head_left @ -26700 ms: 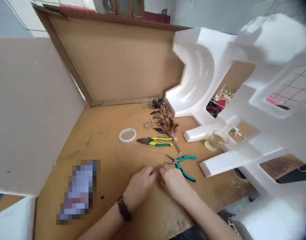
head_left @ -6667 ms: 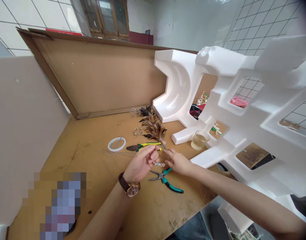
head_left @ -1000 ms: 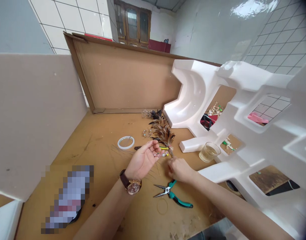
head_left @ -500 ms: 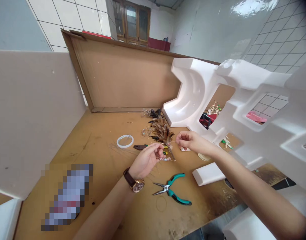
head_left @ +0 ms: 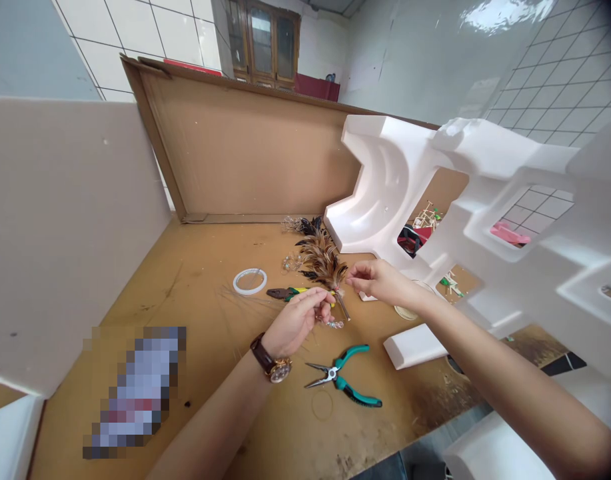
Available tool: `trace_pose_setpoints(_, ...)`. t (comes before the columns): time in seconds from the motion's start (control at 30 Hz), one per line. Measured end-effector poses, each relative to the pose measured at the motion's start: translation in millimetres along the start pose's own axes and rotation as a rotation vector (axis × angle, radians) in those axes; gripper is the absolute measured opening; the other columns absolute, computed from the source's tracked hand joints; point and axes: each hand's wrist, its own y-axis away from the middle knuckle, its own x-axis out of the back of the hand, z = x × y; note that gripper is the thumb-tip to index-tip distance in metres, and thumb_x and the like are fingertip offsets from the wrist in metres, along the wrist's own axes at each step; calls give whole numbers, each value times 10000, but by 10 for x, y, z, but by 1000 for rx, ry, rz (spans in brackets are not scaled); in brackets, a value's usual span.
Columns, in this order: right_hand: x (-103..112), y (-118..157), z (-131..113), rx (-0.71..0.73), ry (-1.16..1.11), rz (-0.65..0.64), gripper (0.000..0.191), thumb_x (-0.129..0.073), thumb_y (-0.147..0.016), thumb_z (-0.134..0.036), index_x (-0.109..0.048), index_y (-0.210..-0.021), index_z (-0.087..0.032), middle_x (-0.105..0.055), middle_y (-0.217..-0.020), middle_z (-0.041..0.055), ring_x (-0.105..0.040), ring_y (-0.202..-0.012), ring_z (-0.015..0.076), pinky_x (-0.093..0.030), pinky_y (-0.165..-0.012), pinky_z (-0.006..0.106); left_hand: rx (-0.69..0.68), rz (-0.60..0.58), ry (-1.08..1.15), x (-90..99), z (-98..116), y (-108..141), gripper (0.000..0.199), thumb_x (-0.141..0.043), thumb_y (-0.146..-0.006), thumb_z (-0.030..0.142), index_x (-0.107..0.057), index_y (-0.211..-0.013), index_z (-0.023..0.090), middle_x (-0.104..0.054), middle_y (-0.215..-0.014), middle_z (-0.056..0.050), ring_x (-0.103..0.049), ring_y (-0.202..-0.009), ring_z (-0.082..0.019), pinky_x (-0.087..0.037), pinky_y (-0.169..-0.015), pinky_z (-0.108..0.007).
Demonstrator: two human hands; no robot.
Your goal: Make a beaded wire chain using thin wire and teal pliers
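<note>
My left hand [head_left: 305,313], with a brown-strapped watch at the wrist, is closed in a pinch above the table. A short string of clear and pinkish beads [head_left: 334,324] hangs just below its fingers and seems held by them. Across a small gap, my right hand [head_left: 370,280] is also pinched; whatever thin thing it may hold is too fine to see. Behind the hands lies a brown feather duster [head_left: 322,257], its stick end between them. Combination pliers [head_left: 285,293] with yellow-green handles lie partly hidden behind my left hand. Teal-handled needle-nose pliers [head_left: 335,375] rest open nearer me.
A white ring-shaped coil [head_left: 249,281] lies left of the hands, and a thin wire loop [head_left: 322,405] below the needle-nose pliers. White moulded foam [head_left: 485,193] stands at right, a cardboard wall [head_left: 255,160] behind. A pixelated item [head_left: 140,393] lies at left.
My left hand has shifted slightly right, and the beads have moved a little right and down with it. My right hand has come slightly left, narrowing the gap.
</note>
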Motion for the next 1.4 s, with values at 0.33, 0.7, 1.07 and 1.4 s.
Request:
trace_pose_setpoints(0.33,2,-38,-141,50,229,-15,154,-497,-751,-233,-637,-757,-169,-567,-597,-16,-457,-540,96,-334,-538,217,-33,22,-70,-23,3,-2,169,-558,-786,293,-608,-734,140,-506,-569,12,-470,-569,-107,-430,-716,-297)
trace_pose_setpoints(0.7,36,-41,-171,58,265,-52,170,-508,-747,-229,-664,-789,-178,-590,-610,-5,-473,-547,106,-333,-527,224,-52,24,-186,-1,-39,-17,195,-530,-803,316,-583,-729,143,-560,-582,-4,-531,-571,-120,-430,-693,-283)
trace_pose_setpoints(1.07,22,-30,-214,12,113,-111,148,-505,-721,-174,-647,-755,-148,-529,-551,-24,-440,-493,78,-331,-460,197,-123,-7,-388,-46,-29,-13,150,-526,-811,304,-526,-856,160,-632,-707,-15,-567,-466,-104,-437,-602,-275)
trace_pose_setpoints(1.4,-51,-30,-104,-100,-366,-149,135,-588,-730,-263,-577,-800,-149,-551,-591,-38,-462,-416,51,-396,-415,189,-44,46,-215,-43,-24,-26,167,-565,-780,297,-532,-767,133,-557,-611,47,-242,-319,14,-325,-421,-186)
